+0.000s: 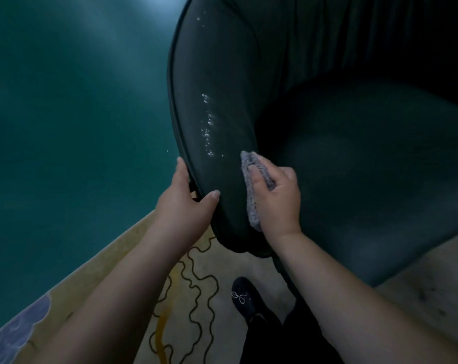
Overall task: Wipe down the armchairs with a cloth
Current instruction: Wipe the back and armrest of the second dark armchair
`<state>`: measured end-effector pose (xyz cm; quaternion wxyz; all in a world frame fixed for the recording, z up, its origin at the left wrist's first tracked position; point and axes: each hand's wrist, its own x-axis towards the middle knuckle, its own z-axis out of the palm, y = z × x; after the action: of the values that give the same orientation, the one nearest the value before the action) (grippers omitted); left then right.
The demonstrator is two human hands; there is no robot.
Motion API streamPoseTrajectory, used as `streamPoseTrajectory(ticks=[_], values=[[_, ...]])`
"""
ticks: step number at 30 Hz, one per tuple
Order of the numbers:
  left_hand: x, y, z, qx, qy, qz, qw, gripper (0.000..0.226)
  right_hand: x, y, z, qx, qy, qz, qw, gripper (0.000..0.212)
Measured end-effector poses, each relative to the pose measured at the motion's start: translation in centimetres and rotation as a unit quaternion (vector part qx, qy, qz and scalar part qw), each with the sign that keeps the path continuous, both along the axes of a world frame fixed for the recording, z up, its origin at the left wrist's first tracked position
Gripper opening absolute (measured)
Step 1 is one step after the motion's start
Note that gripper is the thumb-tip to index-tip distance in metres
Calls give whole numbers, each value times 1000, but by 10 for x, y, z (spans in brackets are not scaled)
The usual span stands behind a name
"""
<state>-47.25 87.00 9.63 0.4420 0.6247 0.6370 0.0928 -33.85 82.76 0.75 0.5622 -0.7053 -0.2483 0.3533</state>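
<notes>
The left hand (pixel 188 198) grips the armrest's (pixel 217 114) outer edge while the right hand (pixel 275 195) presses the cloth (pixel 251 190) on its top, the unwiped wet streak (pixel 208 124) running lengthwise ahead, away from both hands.

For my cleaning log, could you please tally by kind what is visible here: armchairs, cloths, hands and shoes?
Armchairs: 1, the dark green armchair
Cloths: 1, the grey cloth
Hands: 2, the left hand on the armrest edge and the right hand holding the cloth against the armrest
Shoes: 1, the dark shoe
Total: 5
</notes>
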Motion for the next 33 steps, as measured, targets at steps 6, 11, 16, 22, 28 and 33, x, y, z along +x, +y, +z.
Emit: streamPoseTrajectory(ticks=[6,11,16,22,28,33], values=[[4,-7,1,38,8,-3,999,95,21,-4,-8,-15,53,7,998,26],[7,-10,-4,59,23,32,997,102,7,9,3,61,-26,54,996,32],[7,-5,0,70,45,20,996,108,42,29,8,-4,10,31,999,31],[-2,10,4,39,25,-11,999,113,1,36,33,163,-152,177,959,39],[-7,18,4,-16,-44,-29,998,118,32,80,28,35,-108,67,991,33],[-13,38,1,-14,-65,-62,996,121,8,70,43,157,-238,205,936,42]])
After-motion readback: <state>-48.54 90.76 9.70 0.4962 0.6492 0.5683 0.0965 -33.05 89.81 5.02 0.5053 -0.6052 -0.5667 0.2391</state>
